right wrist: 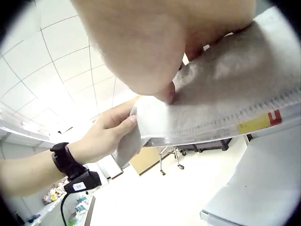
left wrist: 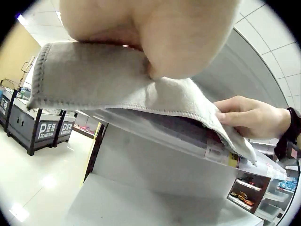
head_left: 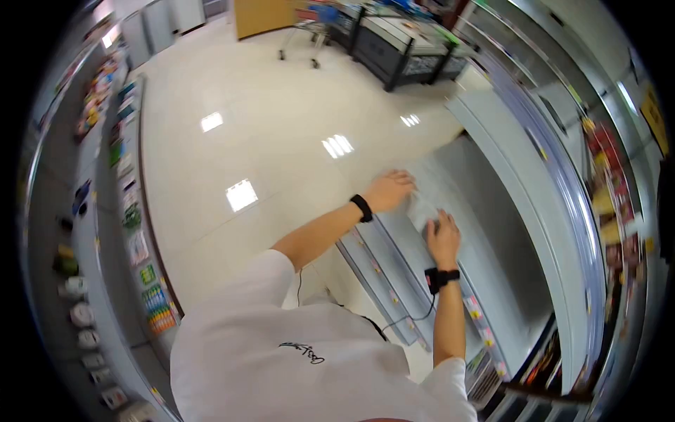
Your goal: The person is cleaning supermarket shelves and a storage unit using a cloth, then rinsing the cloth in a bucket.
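A pale grey cloth (left wrist: 89,80) with stitched edges lies on a grey shelf (head_left: 485,260) and hangs over its front edge. My left hand (head_left: 390,191) rests on the far part of the cloth, fingers spread and stretched out. Nearer to me, my right hand (head_left: 444,243) lies on the same cloth, thumb apart from the other fingers. In the right wrist view the left hand (right wrist: 108,129) has its thumb along the cloth's front side. The right hand (left wrist: 249,115) appears in the left wrist view with fingers extended over the cloth.
Lower shelf tiers with price tags (head_left: 473,306) run below the hands. Another shelf (head_left: 517,144) curves above on the right. Stocked shelves (head_left: 133,225) line the left side. A shopping cart (head_left: 309,32) and dark promotion bins (head_left: 394,53) stand across the shiny floor.
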Available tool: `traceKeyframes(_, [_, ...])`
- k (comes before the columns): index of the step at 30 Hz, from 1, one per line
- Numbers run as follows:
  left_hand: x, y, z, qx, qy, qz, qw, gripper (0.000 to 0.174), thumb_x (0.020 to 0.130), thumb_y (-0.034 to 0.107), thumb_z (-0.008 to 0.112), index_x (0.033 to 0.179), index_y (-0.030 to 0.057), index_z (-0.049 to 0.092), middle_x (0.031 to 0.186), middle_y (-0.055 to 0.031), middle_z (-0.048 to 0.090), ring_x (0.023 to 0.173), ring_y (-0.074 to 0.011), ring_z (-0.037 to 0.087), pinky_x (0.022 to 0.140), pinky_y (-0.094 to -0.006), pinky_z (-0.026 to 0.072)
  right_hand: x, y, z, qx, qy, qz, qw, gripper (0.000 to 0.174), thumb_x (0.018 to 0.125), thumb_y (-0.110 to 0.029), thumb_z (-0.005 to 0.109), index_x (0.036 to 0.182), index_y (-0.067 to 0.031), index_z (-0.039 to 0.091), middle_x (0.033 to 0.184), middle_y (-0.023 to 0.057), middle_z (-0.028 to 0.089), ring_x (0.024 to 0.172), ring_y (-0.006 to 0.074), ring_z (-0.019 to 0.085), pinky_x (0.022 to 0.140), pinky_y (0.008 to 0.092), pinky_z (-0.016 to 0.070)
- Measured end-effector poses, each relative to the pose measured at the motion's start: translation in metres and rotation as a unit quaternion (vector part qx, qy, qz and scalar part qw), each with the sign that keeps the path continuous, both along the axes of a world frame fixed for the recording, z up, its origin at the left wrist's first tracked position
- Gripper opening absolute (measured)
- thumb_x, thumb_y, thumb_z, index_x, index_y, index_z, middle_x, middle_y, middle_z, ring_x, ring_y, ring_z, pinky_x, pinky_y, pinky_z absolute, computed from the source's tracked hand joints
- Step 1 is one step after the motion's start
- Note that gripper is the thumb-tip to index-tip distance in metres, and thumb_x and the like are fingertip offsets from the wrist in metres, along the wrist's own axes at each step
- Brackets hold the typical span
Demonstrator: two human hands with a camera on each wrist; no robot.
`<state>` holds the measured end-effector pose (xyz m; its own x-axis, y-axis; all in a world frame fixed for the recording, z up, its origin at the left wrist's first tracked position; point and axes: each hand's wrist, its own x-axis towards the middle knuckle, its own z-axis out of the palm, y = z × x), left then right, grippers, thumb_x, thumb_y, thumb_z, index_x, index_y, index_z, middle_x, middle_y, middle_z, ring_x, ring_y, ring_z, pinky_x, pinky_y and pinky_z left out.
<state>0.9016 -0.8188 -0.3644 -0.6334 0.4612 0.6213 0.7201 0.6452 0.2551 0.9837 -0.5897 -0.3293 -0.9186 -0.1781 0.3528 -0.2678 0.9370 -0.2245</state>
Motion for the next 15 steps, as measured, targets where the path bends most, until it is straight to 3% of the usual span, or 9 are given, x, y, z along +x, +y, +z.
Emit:
traceKeyframes(4, [0.011,0.012,0.016,0.004,-0.010,0.000,1.000,0.029,0.082,0.011,0.055,0.111,0.0100,0.062,0.122,-0.0076,0.062,0.122,-0.0264,0.052,0.105,-0.0406,0.0374,0.002,0.002,-0.004,0.027,0.020,-0.020,0.999,0.041,0.092,-0.029,0.054,0.126,-0.0060,0.056,0.127,0.0155,0.059,0.123,0.0362,0.049,0.102,0.0492,0.0364])
traceKeyframes(7, [0.013,0.029,0.018,0.043,0.011,0.058,0.997,0.025,0.081,0.013,0.056,0.105,0.0097,0.063,0.111,-0.0066,0.065,0.115,-0.0242,0.055,0.099,-0.0399,0.0398,-0.006,0.001,0.008,0.035,0.001,-0.022,0.999,0.040,0.092,-0.027,0.053,0.125,-0.0046,0.056,0.128,0.0163,0.058,0.121,0.0380,0.051,0.100,0.0492,0.0394])
traceKeyframes(9, [0.020,0.050,0.020,0.070,0.037,0.132,0.988,0.018,0.081,0.015,0.057,0.096,0.0090,0.064,0.098,-0.0069,0.068,0.107,-0.0252,0.059,0.090,-0.0391,0.0425,-0.002,0.007,0.028,0.002,-0.124,-0.022,0.992,0.038,0.091,-0.027,0.053,0.121,-0.0021,0.056,0.129,0.0168,0.057,0.118,0.0408,0.052,0.097,0.0489,0.0432])
traceKeyframes(11, [0.021,0.062,0.027,0.049,0.015,0.135,0.989,0.016,0.081,0.016,0.057,0.093,0.0092,0.064,0.091,-0.0076,0.068,0.101,-0.0254,0.061,0.086,-0.0385,0.0427,-0.003,0.018,0.029,0.025,-0.111,-0.010,0.993,0.035,0.092,-0.026,0.052,0.116,-0.0020,0.057,0.130,0.0172,0.056,0.116,0.0429,0.053,0.095,0.0485,0.0455])
traceKeyframes(14, [0.018,0.083,0.039,-0.005,-0.034,0.148,0.988,0.015,0.081,0.017,0.056,0.090,0.0096,0.065,0.083,-0.0096,0.069,0.092,-0.0258,0.064,0.081,-0.0370,0.0427,-0.018,0.035,0.045,0.031,-0.161,0.038,0.986,0.024,0.089,-0.020,0.050,0.097,-0.0001,0.061,0.112,0.0237,0.062,0.098,0.0446,0.059,0.084,0.0498,0.0478])
traceKeyframes(15, [0.018,0.087,0.039,-0.039,-0.058,0.149,0.986,0.016,0.081,0.017,0.056,0.090,0.0097,0.066,0.082,-0.0110,0.069,0.090,-0.0258,0.065,0.079,-0.0363,0.0425,-0.027,0.040,0.047,0.032,-0.167,0.036,0.985,0.024,0.089,-0.020,0.050,0.097,-0.0001,0.061,0.112,0.0237,0.062,0.098,0.0446,0.059,0.084,0.0498,0.0478])
